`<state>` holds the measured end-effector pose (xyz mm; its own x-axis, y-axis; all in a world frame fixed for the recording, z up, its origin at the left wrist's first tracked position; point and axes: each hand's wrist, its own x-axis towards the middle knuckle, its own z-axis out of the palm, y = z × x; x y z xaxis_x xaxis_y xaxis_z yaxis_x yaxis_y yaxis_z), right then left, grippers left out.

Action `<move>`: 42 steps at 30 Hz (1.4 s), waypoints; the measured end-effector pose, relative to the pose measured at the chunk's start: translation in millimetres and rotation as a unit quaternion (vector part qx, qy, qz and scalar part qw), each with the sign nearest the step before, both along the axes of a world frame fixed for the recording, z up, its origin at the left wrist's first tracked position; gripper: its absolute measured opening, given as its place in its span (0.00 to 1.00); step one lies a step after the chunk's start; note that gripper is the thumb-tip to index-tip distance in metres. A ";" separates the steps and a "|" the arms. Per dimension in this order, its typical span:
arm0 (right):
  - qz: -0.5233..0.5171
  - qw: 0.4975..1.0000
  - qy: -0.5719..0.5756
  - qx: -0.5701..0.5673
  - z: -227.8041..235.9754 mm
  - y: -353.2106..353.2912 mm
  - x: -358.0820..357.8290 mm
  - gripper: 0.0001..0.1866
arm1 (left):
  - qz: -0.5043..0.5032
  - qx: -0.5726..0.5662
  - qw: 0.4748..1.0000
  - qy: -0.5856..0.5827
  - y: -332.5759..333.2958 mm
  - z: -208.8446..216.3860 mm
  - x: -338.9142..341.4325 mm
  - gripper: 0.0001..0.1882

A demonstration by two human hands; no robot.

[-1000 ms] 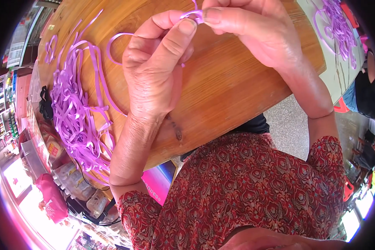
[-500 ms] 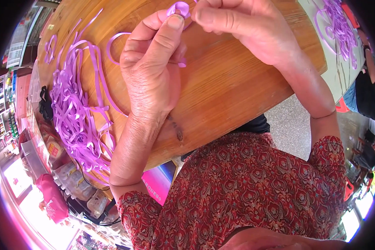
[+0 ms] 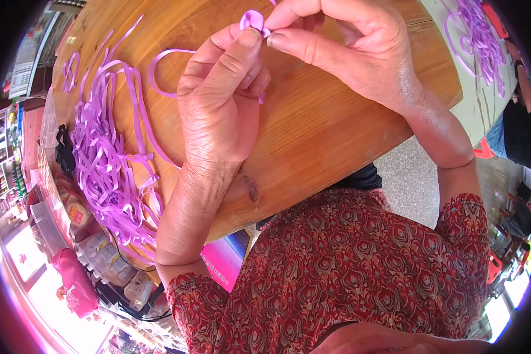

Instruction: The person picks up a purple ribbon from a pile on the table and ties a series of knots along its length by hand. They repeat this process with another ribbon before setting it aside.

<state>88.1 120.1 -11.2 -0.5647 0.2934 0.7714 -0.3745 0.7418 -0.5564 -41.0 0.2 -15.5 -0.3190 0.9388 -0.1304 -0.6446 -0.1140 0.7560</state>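
Observation:
Between thumb and forefinger, my left hand (image 3: 221,88) pinches a looped purple ribbon (image 3: 252,20) over the far part of the wooden table. A tail end of ribbon pokes out under its curled fingers. From the right, my right hand (image 3: 351,50) closes its thumb and forefinger on a small fold of the same ribbon, right beside the loop. A thin strand curves over the tabletop left of my left hand. On the table's left side lies a big tangled heap of purple ribbons (image 3: 103,159).
The wooden table (image 3: 336,118) has a curved near edge close to my body. A pale table (image 3: 484,112) adjoins at right with another purple ribbon heap (image 3: 481,47). Packets and a pink bag (image 3: 75,283) sit at lower left. Part of another person (image 3: 522,112) shows at far right.
My right hand has come slightly down and left, its thumb now against the ribbon beside the loop. My left hand has shifted a little down and right.

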 end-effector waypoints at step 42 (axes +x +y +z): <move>0.004 0.992 -0.087 -0.095 12.4 -2.4 11.0 0.05 | 0.000 -0.044 0.978 0.202 -3.2 -2.1 -5.3 0.09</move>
<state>99.1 117.7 1.3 -0.6873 0.4196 0.5929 -0.2662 0.6140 -0.7431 -46.2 -3.0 -17.6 -0.3609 0.9297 -0.0736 -0.2903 -0.0370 0.9562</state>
